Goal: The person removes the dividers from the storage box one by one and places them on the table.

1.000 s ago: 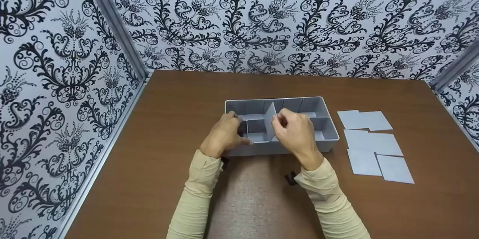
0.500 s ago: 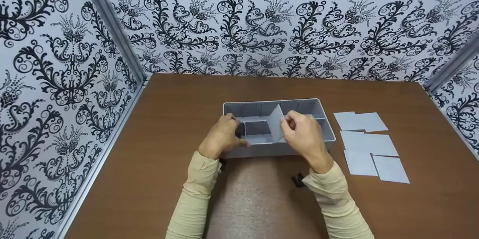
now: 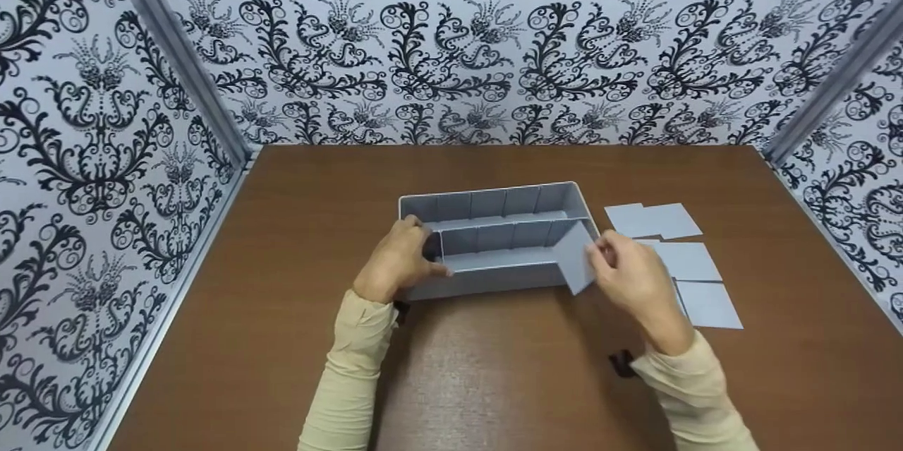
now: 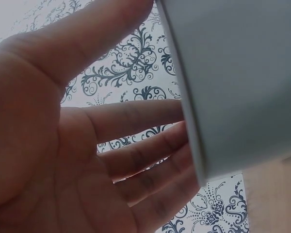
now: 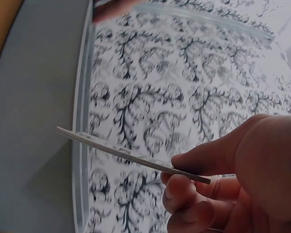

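A long grey plastic box (image 3: 487, 283) stands on the table, split lengthwise by a partition (image 3: 504, 224). My left hand (image 3: 395, 260) holds its left end, with the thumb over the front rim and the fingers farther back. In the left wrist view, thumb and fingertips meet the edge of the box (image 4: 237, 87). Between thumb and fingers, my right hand (image 3: 638, 285) pinches a thin grey divider panel (image 3: 576, 264). That panel is tilted at the box's front right corner, its lower tip in front of the wall. The right wrist view shows the panel (image 5: 121, 156) edge-on.
Several loose flat grey panels (image 3: 688, 260) lie on the brown table (image 3: 494, 366) right of the box, partly hidden by my right hand. Patterned walls (image 3: 465, 49) enclose the table at the back and sides.
My right hand has moved right and toward me, drawing the divider panel from the box's middle out past its front right corner. My left hand keeps its hold on the box.
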